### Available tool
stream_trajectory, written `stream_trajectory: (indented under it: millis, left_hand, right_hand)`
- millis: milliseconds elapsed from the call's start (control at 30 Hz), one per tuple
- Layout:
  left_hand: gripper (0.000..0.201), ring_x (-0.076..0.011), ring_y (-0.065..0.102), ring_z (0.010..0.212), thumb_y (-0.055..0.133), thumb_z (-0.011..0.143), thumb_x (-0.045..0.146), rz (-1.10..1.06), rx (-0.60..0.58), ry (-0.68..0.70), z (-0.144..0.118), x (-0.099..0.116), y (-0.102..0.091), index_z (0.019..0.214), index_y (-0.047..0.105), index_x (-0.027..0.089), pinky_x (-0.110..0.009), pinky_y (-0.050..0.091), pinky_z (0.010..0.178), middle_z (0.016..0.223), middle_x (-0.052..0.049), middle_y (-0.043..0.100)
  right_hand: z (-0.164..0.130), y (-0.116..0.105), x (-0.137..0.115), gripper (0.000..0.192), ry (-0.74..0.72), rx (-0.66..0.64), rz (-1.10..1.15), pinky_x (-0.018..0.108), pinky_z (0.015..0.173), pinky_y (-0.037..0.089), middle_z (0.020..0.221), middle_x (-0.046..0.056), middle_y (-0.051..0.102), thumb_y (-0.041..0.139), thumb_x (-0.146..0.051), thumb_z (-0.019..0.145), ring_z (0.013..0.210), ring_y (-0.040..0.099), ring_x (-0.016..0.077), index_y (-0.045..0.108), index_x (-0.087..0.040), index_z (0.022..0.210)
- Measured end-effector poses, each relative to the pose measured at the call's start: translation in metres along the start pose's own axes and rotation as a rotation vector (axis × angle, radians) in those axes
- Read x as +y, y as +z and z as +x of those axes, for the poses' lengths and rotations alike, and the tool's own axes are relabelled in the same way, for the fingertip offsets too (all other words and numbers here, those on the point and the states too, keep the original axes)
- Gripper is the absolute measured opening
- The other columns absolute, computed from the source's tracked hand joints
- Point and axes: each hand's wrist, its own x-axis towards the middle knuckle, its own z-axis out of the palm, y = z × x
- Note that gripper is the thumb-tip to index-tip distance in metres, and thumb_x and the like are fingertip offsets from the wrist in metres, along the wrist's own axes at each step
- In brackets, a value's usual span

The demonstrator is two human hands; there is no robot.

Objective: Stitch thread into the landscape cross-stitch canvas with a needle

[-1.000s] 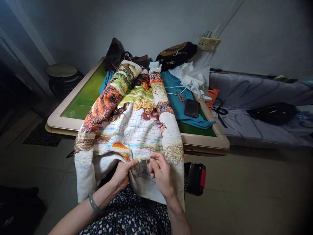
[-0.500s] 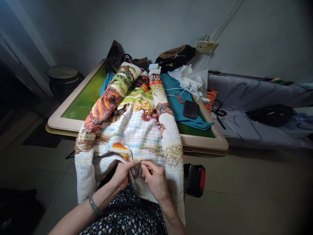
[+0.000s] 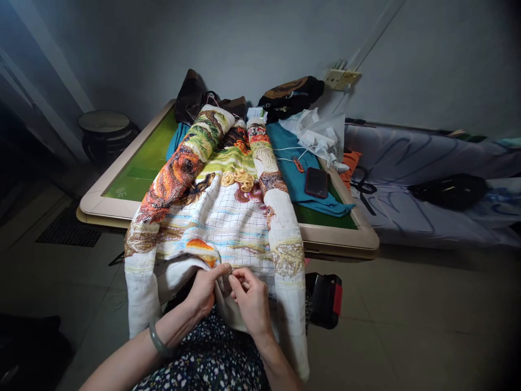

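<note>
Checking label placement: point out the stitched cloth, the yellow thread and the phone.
Stitched cloth (image 3: 238,217): head view, its gridded middle.
Yellow thread (image 3: 245,180): head view, the bundle's right part.
Phone (image 3: 316,182): head view, its upper face.

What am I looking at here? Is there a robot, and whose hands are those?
No robot here! These are one person's two bare hands. The camera sits on that person's head, looking forward and down, so you see nearly what they'd see.

The left hand grips the edge of a big patterned cloth, thumb on top. The right hand is close beside it, fingertips pinched together; whatever is between them is too small to make out.

The cloth's sides are rolled up, and a bundle of yellowish yarn lies on it. It's spread over a table. On the right, a phone rests on some teal fabric.
</note>
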Motion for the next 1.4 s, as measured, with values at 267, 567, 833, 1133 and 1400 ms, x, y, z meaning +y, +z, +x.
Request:
stream_trajectory:
  millis: [267, 567, 833, 1133, 1400]
  left_hand:
    - [0.020, -0.0220, 0.065, 0.071, 0.078, 0.051, 0.022, -0.015, 0.030, -0.044, 0.003, 0.003, 0.005, 0.062, 0.067, 0.011, -0.032, 0.049, 0.071, 0.059, -0.005, 0.067]
    - [0.023, -0.0182, 0.064, 0.068, 0.079, 0.053, 0.023, -0.040, 0.002, -0.071, 0.001, 0.001, 0.003, 0.069, 0.069, 0.009, -0.029, 0.049, 0.071, 0.062, -0.005, 0.068]
    - [0.024, -0.0131, 0.057, 0.052, 0.081, 0.054, 0.026, -0.038, -0.025, -0.081, 0.000, 0.001, 0.001, 0.065, 0.068, 0.009, -0.026, 0.046, 0.054, 0.059, -0.003, 0.065]
    - [0.022, -0.0112, 0.056, 0.051, 0.081, 0.053, 0.024, -0.035, -0.006, -0.073, 0.002, 0.000, 0.000, 0.062, 0.067, 0.009, -0.025, 0.045, 0.053, 0.059, -0.002, 0.064]
    - [0.021, -0.0124, 0.056, 0.051, 0.079, 0.052, 0.023, -0.050, -0.001, -0.092, 0.001, 0.003, 0.005, 0.064, 0.068, 0.009, -0.027, 0.046, 0.058, 0.057, -0.003, 0.064]
  right_hand:
    - [0.004, 0.000, 0.007, 0.016, -0.042, 0.037, 0.023, 0.021, 0.047, 0.045, 0.063, 0.001, 0.062, 0.054, -0.025, 0.082, 0.050, 0.054, 0.0120, 0.064, -0.016, 0.074]
    - [0.003, -0.001, 0.003, 0.017, 0.112, 0.012, 0.164, 0.020, 0.046, 0.040, 0.057, -0.001, 0.057, 0.060, -0.030, 0.078, 0.047, 0.050, 0.0103, 0.066, -0.014, 0.075]
    - [0.005, -0.007, 0.002, 0.021, 0.215, -0.045, 0.263, 0.019, 0.042, 0.037, 0.055, -0.002, 0.055, 0.063, -0.031, 0.072, 0.043, 0.047, 0.0084, 0.068, -0.012, 0.080]
    - [0.007, -0.004, 0.000, 0.019, 0.221, -0.042, 0.287, 0.019, 0.042, 0.038, 0.055, -0.002, 0.055, 0.062, -0.031, 0.073, 0.041, 0.047, 0.0080, 0.065, -0.012, 0.075]
    - [0.003, 0.003, 0.005, 0.017, 0.046, 0.088, 0.105, 0.021, 0.048, 0.043, 0.059, 0.001, 0.061, 0.059, -0.029, 0.078, 0.047, 0.054, 0.0117, 0.067, -0.015, 0.076]
